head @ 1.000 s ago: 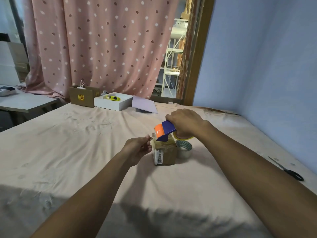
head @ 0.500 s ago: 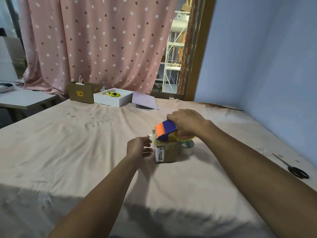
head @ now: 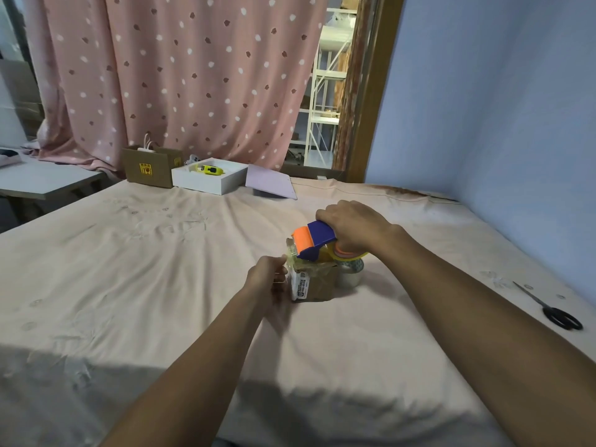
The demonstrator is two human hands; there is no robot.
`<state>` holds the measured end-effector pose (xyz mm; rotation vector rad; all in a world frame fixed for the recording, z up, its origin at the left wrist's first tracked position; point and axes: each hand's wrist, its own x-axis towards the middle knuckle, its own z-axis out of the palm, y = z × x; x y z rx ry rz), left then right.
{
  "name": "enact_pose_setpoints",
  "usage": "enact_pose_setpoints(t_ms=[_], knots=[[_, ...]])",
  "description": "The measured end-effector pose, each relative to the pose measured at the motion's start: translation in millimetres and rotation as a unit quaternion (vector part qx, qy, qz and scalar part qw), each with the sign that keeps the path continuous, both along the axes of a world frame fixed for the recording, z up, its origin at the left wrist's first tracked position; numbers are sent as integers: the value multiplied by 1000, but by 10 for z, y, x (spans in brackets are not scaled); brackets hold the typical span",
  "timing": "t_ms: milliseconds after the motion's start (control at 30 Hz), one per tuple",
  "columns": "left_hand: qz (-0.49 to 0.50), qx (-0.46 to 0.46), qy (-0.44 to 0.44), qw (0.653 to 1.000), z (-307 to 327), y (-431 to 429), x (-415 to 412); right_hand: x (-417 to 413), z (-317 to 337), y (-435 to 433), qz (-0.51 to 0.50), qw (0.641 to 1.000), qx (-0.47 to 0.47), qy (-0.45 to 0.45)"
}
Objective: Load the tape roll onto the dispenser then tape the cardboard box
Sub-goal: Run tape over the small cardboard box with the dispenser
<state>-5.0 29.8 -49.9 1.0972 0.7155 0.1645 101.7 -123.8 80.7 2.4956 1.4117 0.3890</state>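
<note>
Left hand (head: pixel 267 275) now lower, against cardboard box (head: pixel 317 283).

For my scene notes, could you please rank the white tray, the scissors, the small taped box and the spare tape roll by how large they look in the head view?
1. White tray, though farthest away.
2. Scissors and taped box: the scissors are longer but thin, so unranked.
3. Spare tape roll, partly hidden behind the box.

Glossy plastic dispenser (head: pixel 314 239), matt cardboard box (head: pixel 317 282).
</note>
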Motion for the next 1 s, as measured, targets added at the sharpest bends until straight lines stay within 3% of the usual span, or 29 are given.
enact_pose_setpoints(t_ms=[133, 233, 333, 467, 567, 700, 867, 1000], knots=[[67, -29, -13, 997, 89, -123, 24, -8, -6, -15, -5, 1000, 4, 3], [186, 38, 2, 982, 5, -200, 102, -24, -3, -27, -8, 1000, 0, 2], [213, 105, -24, 971, -27, -325, 163, -38, 3, -35, -7, 1000, -4, -1], [310, 183, -33, 932, 37, -316, 181, -60, 15, -25, -10, 1000, -10, 2], [256, 273, -102, 922, -13, -325, 150, -66, 13, -18, -10, 1000, -6, 2], [49, 403, -237, 883, -163, -478, 26, -66, -8, -38, -9, 1000, 9, -3], [-42, 329, -185, 925, -159, -541, -36, -80, -15, -4, -9, 1000, 9, 3], [-67, 400, -143, 903, -190, -483, -52, -66, -22, -6, -16, 1000, 13, 9]])
